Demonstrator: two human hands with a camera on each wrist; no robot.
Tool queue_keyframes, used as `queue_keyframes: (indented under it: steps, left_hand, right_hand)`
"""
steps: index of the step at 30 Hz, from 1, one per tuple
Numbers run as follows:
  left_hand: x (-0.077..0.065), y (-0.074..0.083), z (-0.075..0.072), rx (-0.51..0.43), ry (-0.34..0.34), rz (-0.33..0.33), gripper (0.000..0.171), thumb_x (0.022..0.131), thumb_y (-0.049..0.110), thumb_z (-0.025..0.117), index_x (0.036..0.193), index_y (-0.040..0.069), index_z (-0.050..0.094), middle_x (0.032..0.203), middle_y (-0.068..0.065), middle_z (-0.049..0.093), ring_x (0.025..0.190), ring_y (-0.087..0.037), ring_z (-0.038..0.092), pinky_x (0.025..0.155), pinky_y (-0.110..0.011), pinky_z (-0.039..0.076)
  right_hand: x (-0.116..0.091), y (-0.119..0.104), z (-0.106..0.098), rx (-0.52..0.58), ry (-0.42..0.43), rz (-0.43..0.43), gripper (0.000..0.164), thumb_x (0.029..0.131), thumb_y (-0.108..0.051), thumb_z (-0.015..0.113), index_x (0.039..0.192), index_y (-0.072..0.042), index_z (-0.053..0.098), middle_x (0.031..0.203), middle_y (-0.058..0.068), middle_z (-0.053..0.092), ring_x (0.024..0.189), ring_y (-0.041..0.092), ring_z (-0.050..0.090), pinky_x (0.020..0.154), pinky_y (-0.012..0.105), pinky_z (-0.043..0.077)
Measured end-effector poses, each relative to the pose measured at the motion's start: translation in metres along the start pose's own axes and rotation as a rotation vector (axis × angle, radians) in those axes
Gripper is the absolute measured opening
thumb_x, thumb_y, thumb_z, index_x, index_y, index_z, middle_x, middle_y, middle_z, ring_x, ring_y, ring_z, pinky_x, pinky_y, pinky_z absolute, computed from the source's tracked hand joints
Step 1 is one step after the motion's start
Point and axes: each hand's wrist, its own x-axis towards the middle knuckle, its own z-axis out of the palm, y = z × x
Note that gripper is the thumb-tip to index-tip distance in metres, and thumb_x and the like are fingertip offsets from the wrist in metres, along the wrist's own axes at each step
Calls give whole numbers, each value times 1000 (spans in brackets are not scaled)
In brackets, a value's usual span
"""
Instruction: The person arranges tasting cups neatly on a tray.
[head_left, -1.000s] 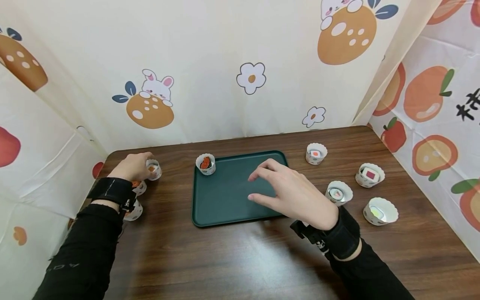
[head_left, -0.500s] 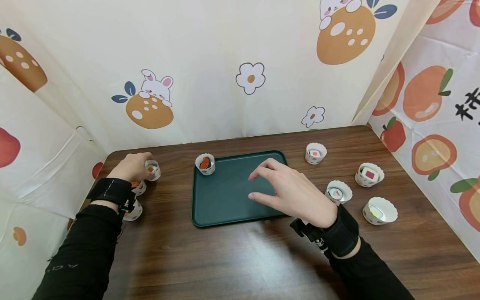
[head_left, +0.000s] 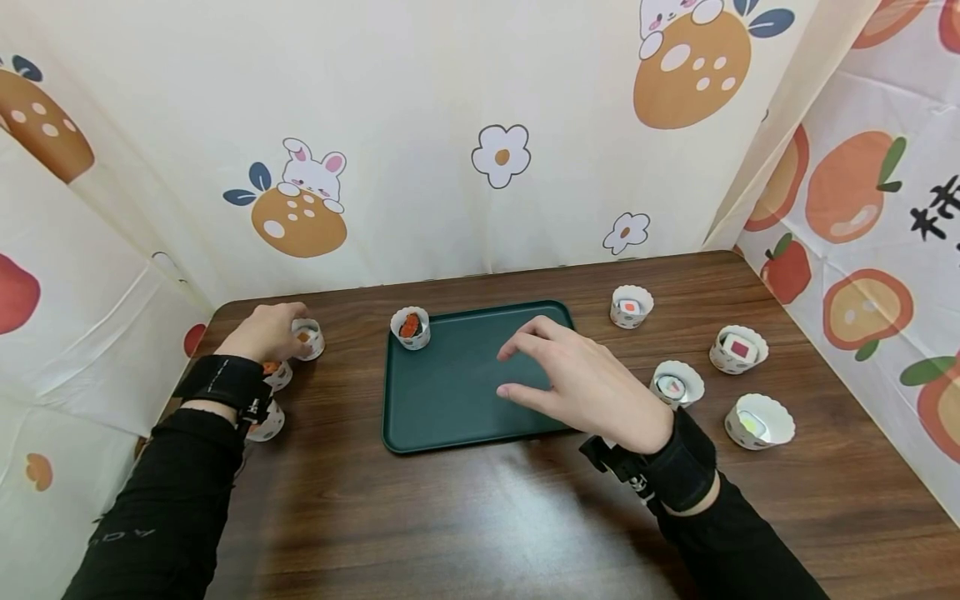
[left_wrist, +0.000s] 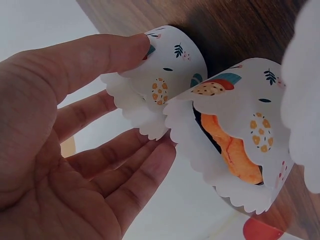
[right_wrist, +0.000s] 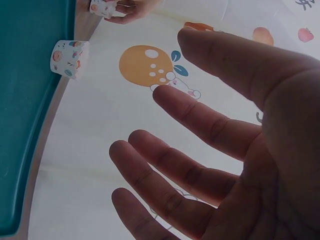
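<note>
My left hand point(head_left: 264, 335) is at the far left of the table, gripping a scalloped paper cup point(head_left: 309, 340) that holds a small piece of sushi. In the left wrist view the thumb lies against the patterned side of that cup point(left_wrist: 160, 75), with fingers on its other side. Right beside it is another paper cup point(left_wrist: 255, 115) with orange-topped sushi point(left_wrist: 232, 150) in it. Over the green tray point(head_left: 450, 400) hovers my right hand point(head_left: 592, 387), fingers spread and holding nothing. A paper cup point(head_left: 401, 336) with red-topped sushi stands at the tray's back left corner.
Several more paper cups with sushi stand right of the tray, among them a front right cup point(head_left: 761, 425) and a back cup point(head_left: 632, 307). Another cup point(head_left: 268, 423) sits partly hidden by the left wrist. Printed curtains point(head_left: 420, 167) border the brown table point(head_left: 450, 533).
The gripped cup shifts very slightly under the left hand. Otherwise both hands, the tray and the other cups stay where they were.
</note>
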Motion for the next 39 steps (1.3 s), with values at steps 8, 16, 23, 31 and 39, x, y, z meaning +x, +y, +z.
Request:
queue_keyframes:
  steps: [8, 16, 23, 31, 39]
  left_hand:
    - [-1, 11, -2, 7, 26, 23, 64, 95, 17, 77, 147, -8, 51, 144, -39, 57, 126, -55, 58, 103, -72, 51]
    - [-5, 26, -5, 2, 80, 73, 59, 94, 18, 79, 143, -6, 57, 140, -35, 61, 125, -55, 59, 102, -71, 51]
    - [-14, 35, -7, 2, 98, 93, 57, 94, 20, 80, 141, -3, 59, 135, -33, 64, 122, -53, 60, 99, -69, 52]
    - [-23, 45, -7, -38, 130, 113, 56, 92, 20, 81, 141, 0, 60, 129, -30, 66, 111, -46, 61, 94, -66, 54]
    - [-34, 55, -6, -65, 166, 165, 55, 91, 19, 81, 139, 1, 62, 123, -28, 68, 106, -43, 61, 89, -62, 56]
  right_hand:
    - [0, 2, -1, -9, -6, -6, 35, 96, -40, 82, 125, -22, 73, 128, -3, 65, 88, 10, 63, 71, 26, 51]
    - [0, 4, 0, -16, 4, -9, 34, 96, -39, 82, 124, -22, 73, 127, -2, 66, 90, 12, 64, 71, 27, 51]
    - [0, 5, 1, -24, 15, -16, 35, 95, -38, 83, 124, -21, 74, 126, 0, 67, 90, 13, 65, 71, 28, 51]
    - [1, 6, 1, -29, 6, 0, 34, 96, -40, 82, 124, -21, 74, 125, -2, 67, 90, 13, 65, 72, 29, 51]
    - [2, 8, 1, -41, 1, 14, 35, 96, -42, 82, 124, -23, 73, 124, -3, 67, 87, 13, 64, 69, 27, 50]
